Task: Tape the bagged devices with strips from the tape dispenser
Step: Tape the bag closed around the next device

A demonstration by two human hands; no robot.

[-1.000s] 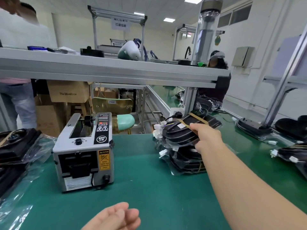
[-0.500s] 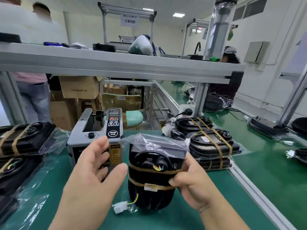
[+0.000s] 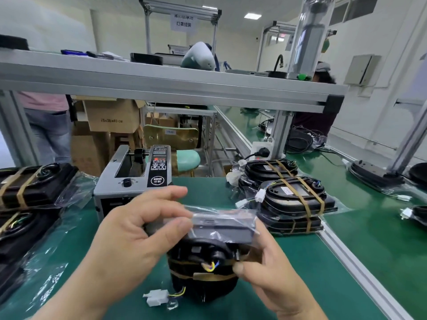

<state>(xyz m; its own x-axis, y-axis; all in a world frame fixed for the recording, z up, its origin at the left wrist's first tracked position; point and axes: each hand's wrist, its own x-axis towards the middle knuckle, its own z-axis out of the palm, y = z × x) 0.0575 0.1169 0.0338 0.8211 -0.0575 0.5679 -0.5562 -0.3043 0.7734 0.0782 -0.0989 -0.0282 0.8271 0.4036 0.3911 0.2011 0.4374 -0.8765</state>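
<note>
Bagged device [image 3: 208, 269] at centre on the bench mat [image 3: 300, 285]. Left hand [image 3: 138, 239] on it at 10 o'clock, right hand [image 3: 265, 273] at 4. Connector plug [image 3: 156, 297] on the mat at the device's 7. Tape dispenser [image 3: 136, 181] behind at 11. Taped stack [image 3: 293, 199] at 2, another stack [image 3: 30, 185] at 9. Shelf [image 3: 161, 84] overhead at 12. Cardboard boxes [image 3: 111, 116] beyond the dispenser.

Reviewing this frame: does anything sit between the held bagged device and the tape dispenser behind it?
Nothing visible does. The left hand and right hand hold the bagged device just in front of the tape dispenser, over the green mat. The left hand hides the dispenser's front face, so its outlet cannot be checked.
</note>
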